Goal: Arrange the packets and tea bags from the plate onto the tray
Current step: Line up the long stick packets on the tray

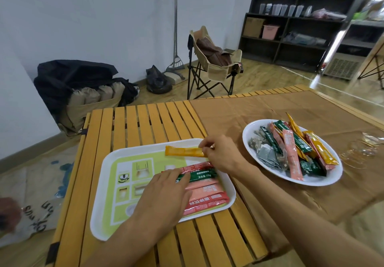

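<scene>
Left hand (166,194) is flat, fingers straight, pressing on the green packet (199,175) in the row of red and pink packets (204,196) on my tray (108,183). Right hand (220,152) is pinching the end of an orange packet (182,151) lying at the tray's far edge. Further right on the surface, the plate (324,179) holds mixed packets and tea bags (264,154).

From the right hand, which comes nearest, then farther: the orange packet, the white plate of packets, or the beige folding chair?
1. Orange stick packet, pinched in the right hand over the tray.
2. White oval plate, on its right.
3. Beige folding chair, beyond the table.
</scene>
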Motion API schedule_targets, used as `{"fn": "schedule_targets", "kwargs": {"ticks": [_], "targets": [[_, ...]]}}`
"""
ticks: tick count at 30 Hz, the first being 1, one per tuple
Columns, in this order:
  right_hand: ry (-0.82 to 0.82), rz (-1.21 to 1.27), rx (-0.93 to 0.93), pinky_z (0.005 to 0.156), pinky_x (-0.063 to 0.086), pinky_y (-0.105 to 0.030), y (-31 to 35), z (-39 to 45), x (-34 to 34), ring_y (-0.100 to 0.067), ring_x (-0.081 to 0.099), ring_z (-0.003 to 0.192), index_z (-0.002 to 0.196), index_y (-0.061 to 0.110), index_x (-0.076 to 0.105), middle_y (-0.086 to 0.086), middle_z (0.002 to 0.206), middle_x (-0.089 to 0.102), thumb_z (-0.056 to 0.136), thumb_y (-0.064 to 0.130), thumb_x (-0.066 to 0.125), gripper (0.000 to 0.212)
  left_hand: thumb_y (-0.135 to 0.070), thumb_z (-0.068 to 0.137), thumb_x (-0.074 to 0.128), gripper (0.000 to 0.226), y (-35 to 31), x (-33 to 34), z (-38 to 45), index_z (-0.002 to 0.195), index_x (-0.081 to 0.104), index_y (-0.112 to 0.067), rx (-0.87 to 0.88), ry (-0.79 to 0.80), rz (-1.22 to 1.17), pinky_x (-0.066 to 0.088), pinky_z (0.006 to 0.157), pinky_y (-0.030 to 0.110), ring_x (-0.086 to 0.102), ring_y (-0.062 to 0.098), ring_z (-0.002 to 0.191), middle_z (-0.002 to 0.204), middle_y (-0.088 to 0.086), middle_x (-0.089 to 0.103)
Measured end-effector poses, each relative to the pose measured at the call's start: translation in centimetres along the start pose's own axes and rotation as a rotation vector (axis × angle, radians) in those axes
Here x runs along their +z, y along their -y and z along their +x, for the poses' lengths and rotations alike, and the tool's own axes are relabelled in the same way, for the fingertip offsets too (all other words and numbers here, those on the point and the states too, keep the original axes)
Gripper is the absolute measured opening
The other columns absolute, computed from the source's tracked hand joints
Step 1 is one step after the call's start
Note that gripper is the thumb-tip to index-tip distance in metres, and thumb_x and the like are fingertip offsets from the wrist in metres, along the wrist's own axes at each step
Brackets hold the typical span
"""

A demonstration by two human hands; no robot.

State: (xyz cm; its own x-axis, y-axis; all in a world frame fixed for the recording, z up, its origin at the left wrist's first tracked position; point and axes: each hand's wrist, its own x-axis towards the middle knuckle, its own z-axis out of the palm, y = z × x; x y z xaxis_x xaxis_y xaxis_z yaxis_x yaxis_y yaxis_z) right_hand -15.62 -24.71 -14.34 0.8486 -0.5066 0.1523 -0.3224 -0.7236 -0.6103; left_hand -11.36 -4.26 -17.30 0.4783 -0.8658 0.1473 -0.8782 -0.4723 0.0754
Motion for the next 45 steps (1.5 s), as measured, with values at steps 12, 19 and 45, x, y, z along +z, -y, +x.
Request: {"fn": "schedule_targets", "kwargs": {"ticks": [12, 19, 45], "targets": [[0.095, -0.189, -0.103, 0.097, 0.049, -0.038, 0.3, -0.2, 1.6, -0.020, 0.058, 0.115, 0.114, 0.023, 0.072, -0.001, 0.129, 0.059, 0.097, 0.023, 0.058, 0.022, -0.049, 0.100, 0.029, 0.050, 0.0, 0.4, 0.2, 0.145, 0.029, -0.028, 0.000, -0.010, 0.017, 0.028, 0.109, 0.032, 0.034, 0.017, 0.130, 0.145, -0.002, 0.037], [0.125, -0.175, -0.121, 0.080, 0.046, -0.025, -0.1, -0.5, 1.9, -0.015, 0.061, 0.094, 0.102, 0.025, 0.077, 0.003, 0.115, 0.069, 0.094, 0.012, 0.058, 0.024, -0.050, 0.099, 0.030, 0.050, 0.0, 0.3, 0.2, 0.145, 0.029, -0.030, 0.002, -0.029, 0.003, 0.025, 0.111, 0.031, 0.031, 0.014, 0.133, 0.146, -0.004, 0.036], [-0.490, -0.504, 0.498, 0.083, 0.042, -0.046, -8.2, -2.9, -9.1, -0.042, 0.056, 0.103, 0.124, 0.007, 0.056, -0.020, 0.122, 0.054, 0.097, 0.019, 0.048, 0.030, -0.054, 0.099, 0.014, 0.060, 0.4, 1.3, 1.6, 0.152, 0.013, -0.028, -0.009, 0.065, -0.020, 0.005, 0.119, 0.033, 0.003, 0.015, 0.147, 0.161, -0.003, 0.008]]}}
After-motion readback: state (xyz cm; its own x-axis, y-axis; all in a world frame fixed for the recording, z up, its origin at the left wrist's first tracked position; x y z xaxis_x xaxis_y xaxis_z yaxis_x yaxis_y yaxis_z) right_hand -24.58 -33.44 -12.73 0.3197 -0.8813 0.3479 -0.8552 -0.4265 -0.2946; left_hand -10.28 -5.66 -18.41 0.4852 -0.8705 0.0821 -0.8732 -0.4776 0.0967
